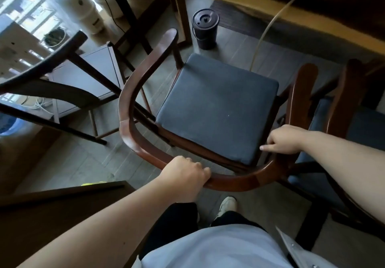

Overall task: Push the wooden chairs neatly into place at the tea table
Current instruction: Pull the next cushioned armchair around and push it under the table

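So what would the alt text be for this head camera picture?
A person's left hand grips the curved back rail of a wooden armchair with a dark seat cushion, while the right hand rests near its right arm; the tea table stands just ahead.

Both forearms are bare to the frame edge, with no sleeve, watch or ring showing on the left hand or the right hand. The person wears a pale, light-coloured shirt, black trousers and a white shoe with a rounded toe and faint darker seams.
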Tool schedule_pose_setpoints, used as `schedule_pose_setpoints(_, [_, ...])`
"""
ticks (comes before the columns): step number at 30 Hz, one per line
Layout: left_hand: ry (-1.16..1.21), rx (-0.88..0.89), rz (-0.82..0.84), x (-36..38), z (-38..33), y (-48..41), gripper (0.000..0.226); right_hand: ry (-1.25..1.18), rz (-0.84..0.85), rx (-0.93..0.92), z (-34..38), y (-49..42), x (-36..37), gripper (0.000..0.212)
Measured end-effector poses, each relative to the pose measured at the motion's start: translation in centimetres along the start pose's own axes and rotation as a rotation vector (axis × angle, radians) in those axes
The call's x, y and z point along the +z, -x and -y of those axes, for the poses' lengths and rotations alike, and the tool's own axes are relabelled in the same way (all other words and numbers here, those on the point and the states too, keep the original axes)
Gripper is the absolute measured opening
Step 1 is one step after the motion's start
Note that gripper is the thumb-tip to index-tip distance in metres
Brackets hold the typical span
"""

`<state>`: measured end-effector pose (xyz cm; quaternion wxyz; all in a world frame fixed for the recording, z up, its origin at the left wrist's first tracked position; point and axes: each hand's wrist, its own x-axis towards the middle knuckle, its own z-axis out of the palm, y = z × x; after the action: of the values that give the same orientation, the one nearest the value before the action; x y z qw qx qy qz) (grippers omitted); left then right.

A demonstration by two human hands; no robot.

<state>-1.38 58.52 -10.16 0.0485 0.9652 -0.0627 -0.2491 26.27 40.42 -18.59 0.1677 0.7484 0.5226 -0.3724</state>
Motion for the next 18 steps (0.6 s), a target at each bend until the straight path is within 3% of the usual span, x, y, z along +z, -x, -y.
schedule_pose_setpoints(3, [0.170, 0.123, 0.001, -1.3, 2.6, 0.7, 0.038, -0.416, -0.211, 0.058, 0.7, 1.3, 0.0, 0.031])
schedule_pose_setpoints(6, [0.304, 0.121, -0.072, -2.6, 7.1, 1.6, 0.060, -0.662, -0.366, 0.082, 2.1, 3.4, -0.4, 0.014])
schedule_pose_setpoints(12, [0.281, 0.152, -0.155, -3.2, 15.2, 1.0, 0.032, -0.914, -0.569, 0.179, 8.7, 6.5, -2.2, 0.007])
schedule_pose_setpoints(18, [0.365, 0.247, -0.152, -3.1, 20.4, 0.9, 0.018, -1.012, -0.581, 0.228, 17.9, 7.0, -2.8, 0.013])
